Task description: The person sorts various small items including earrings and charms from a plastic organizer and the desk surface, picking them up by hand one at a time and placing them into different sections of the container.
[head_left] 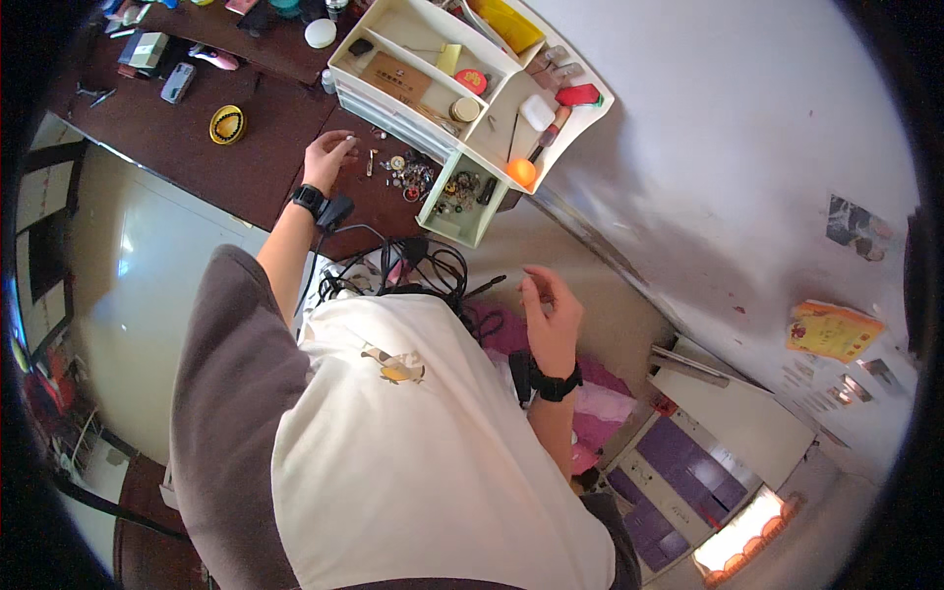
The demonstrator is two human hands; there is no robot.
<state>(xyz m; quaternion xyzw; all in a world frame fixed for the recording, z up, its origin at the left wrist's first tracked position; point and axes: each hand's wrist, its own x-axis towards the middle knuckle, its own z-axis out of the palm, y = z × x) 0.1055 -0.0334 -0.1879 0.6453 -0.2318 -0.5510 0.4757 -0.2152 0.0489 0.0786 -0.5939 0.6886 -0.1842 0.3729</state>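
Note:
My left hand (pixel 329 160) is over the dark table at the upper middle, its fingertips closed on a small whitish piece (pixel 351 140), too small to name. Just right of it lies a pile of small trinkets and jewellery (pixel 410 177), with a small slim metal item (pixel 371 163) nearer the hand. Beside the pile, a pale green drawer (pixel 453 229) is pulled out of a white desktop organizer and holds more small jewellery (pixel 458 191). My right hand (pixel 553 317) hovers below and right of that drawer, fingers loosely bent and apart, touching nothing I can see.
The white organizer (pixel 477 147) holds an orange ball (pixel 521 173), a brush and small boxes. A yellow bowl (pixel 227 125) and a phone (pixel 178 83) lie on the table's left. Black cables (pixel 442 270) gather before my body. A wall (pixel 728 147) stands at right.

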